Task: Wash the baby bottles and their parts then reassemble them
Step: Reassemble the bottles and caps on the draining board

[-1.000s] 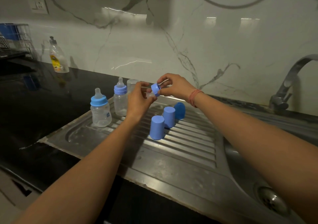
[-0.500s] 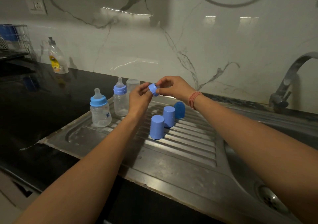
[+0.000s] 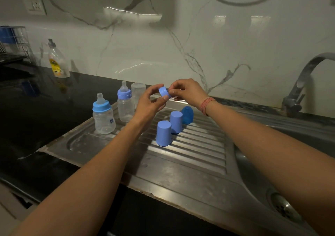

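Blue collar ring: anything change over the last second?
Little. Both hands kept hold of the blue collar ring; the left hand and right hand turned it slightly, about in place. Two collared bottles, the open bottle and three blue caps stayed put on the drainboard.

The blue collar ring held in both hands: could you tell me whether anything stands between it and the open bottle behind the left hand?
Only the left hand itself. The blue collar ring is held just right of the open bottle, which stands uncapped on the drainboard; the capped bottles and blue caps sit aside.
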The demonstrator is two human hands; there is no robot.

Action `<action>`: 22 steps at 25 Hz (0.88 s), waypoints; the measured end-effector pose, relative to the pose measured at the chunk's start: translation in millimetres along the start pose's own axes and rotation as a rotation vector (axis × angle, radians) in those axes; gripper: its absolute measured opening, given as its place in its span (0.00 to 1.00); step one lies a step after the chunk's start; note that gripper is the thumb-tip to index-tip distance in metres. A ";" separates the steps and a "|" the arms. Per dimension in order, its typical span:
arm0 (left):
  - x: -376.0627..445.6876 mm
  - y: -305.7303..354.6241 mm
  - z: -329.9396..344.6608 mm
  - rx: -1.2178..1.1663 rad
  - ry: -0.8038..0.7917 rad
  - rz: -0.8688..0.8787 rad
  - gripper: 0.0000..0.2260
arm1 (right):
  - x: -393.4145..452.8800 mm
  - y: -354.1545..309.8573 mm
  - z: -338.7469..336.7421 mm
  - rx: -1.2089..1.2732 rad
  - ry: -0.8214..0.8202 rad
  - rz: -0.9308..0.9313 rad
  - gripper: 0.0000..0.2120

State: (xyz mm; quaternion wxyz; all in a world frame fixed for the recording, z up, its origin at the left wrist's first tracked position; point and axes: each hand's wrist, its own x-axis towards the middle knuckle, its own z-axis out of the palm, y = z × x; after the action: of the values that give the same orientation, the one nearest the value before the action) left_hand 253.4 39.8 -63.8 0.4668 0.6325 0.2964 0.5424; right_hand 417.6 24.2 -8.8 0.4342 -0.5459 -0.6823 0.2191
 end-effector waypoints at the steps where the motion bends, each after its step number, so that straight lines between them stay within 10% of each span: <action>1: -0.9 1.3 1.2 -0.010 -0.006 0.002 0.17 | -1.7 -0.6 0.7 -0.018 0.020 -0.013 0.03; 16: -1.2 4.3 1.9 -0.017 0.105 -0.003 0.08 | -8.0 -6.3 7.4 0.374 -0.045 0.141 0.06; 22: 0.1 4.0 0.7 0.242 0.201 0.082 0.08 | -12.8 -14.8 18.2 0.019 0.082 0.067 0.10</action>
State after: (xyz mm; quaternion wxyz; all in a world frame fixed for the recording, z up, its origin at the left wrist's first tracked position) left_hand 253.6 38.1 -60.1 0.3326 0.6382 0.3788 0.5819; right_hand 394.6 10.9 -11.5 0.4592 -0.5728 -0.6432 0.2174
